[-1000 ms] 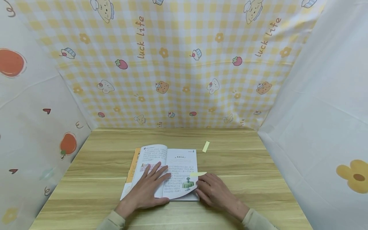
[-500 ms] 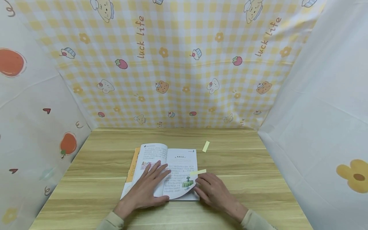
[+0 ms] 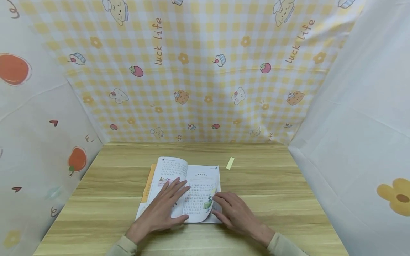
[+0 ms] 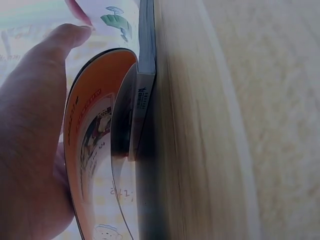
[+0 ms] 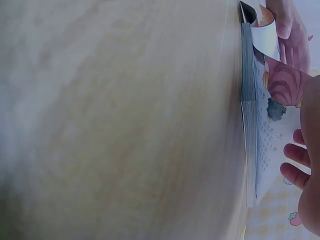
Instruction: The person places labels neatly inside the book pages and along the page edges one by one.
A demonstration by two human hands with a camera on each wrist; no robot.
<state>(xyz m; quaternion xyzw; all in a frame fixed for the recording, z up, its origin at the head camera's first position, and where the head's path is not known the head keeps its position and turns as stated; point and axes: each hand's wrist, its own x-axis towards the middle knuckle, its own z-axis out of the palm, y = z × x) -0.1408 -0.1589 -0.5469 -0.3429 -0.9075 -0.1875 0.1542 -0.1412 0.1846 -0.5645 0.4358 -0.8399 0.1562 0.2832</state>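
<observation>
An open book (image 3: pixel 201 177) with printed text and small coloured pictures lies on the wooden table. My left hand (image 3: pixel 163 208) rests on its left page and the gutter, fingers spread. At the right edge, my right hand (image 3: pixel 235 211) grips a lifted page (image 3: pixel 206 204), which curls up at its lower corner. A pale yellow sticky strip (image 3: pixel 213 191) shows at that page's edge, mostly hidden by curl and fingers. In the right wrist view the raised page shows a pink drawing (image 5: pixel 285 85) on its underside; the exact thumb contact is hidden.
Another pale yellow strip (image 3: pixel 230 163) lies on the table (image 3: pixel 262 177) beyond the book's right side. The book's orange cover flap (image 3: pixel 149 183) sticks out at the left. Patterned cloth walls (image 3: pixel 205 81) stand behind and at both sides.
My right hand has shifted slightly left, and the page's lower right corner curls up more. The sticky strip, which stuck out past the page edge, now shows less. My left hand stays almost still.
</observation>
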